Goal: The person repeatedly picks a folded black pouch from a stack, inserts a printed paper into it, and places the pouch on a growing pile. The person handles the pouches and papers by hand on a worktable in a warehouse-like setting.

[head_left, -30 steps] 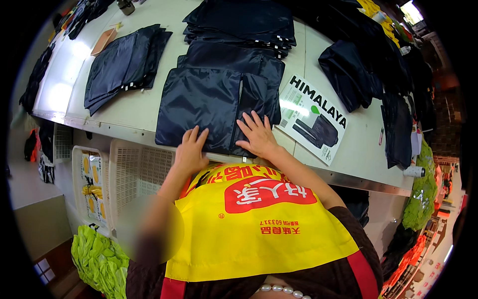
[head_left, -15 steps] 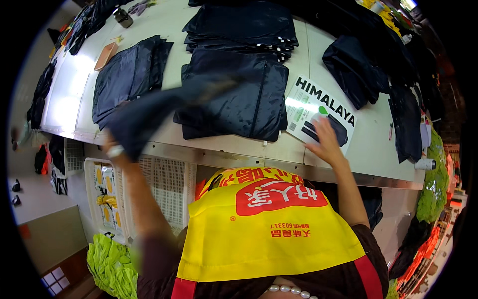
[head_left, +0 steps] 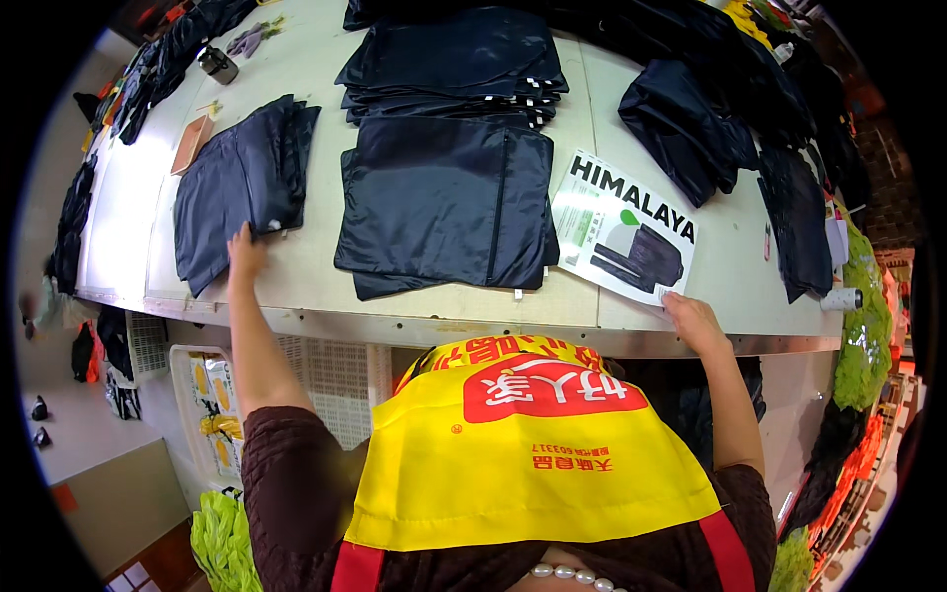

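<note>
My left hand [head_left: 246, 255] reaches to the near edge of the left pile of folded dark navy fabric pieces [head_left: 242, 183]; its fingertips rest on the cloth, fingers stretched. At the near right corner of a white printed cardboard sheet [head_left: 602, 259] is my right hand [head_left: 694, 321], its fingers pinching that corner. The sheet bears large dark lettering and a picture of dark folded items. Between my hands lies a middle pile of folded dark fabric [head_left: 429, 202], whose top piece has a lengthwise seam or zip and a small white tag below.
Behind the middle pile stands a taller dark stack [head_left: 454, 59]. Loose dark cloth [head_left: 681, 128] lies at the right. A brown tray [head_left: 191, 144] and a dark jar [head_left: 217, 65] are at the far left. White plastic baskets [head_left: 335, 390] stand under the table's metal edge [head_left: 444, 329].
The dark cloth swinging in my left hand now lies on the left pile, and that hand rests at its edge. My right hand has come down from over the sheet to its near corner.
</note>
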`<state>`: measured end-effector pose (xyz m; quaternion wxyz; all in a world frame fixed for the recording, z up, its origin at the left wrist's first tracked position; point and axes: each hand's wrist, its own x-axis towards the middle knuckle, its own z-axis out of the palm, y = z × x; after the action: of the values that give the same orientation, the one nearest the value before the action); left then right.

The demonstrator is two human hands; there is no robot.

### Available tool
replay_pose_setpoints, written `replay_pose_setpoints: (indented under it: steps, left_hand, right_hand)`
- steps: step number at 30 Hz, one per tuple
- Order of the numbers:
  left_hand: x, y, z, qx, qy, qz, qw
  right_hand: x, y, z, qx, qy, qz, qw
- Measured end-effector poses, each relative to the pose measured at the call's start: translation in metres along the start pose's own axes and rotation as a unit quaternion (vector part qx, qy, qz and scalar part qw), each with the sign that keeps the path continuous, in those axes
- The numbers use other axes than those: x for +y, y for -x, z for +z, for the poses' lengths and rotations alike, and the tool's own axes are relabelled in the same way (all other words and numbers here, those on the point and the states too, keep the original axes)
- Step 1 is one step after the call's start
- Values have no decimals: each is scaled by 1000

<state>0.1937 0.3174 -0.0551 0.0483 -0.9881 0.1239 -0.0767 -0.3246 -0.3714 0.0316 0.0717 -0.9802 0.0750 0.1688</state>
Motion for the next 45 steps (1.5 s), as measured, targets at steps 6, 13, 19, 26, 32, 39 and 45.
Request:
replay_pose_setpoints:
  steps: [6, 13, 19, 26, 32, 39, 45]
  left_hand:
    - [278, 47, -81, 238, 302, 52, 922]
    - [437, 123, -78, 104, 367, 140, 914]
    - [431, 121, -62, 109, 435, 102, 888]
    - [407, 118, -78, 27, 558, 74, 826]
    - [397, 142, -79, 10, 546, 27, 837]
    - [392, 142, -90, 32, 550, 48, 833]
    - [393, 142, -100, 70, 523, 134, 839]
  right_hand:
    - [-6, 9, 12, 149, -15, 54, 987]
    - [17, 16, 27, 80, -370, 94, 921]
    - [21, 25, -12, 254, -193, 37, 947]
    - [30, 36, -107, 546, 57, -76, 833]
    - [38, -11, -86, 415, -459, 84, 781]
    - [25, -72, -21, 316, -385, 70, 864]
    - [9, -109, -50, 81, -390, 85, 913]
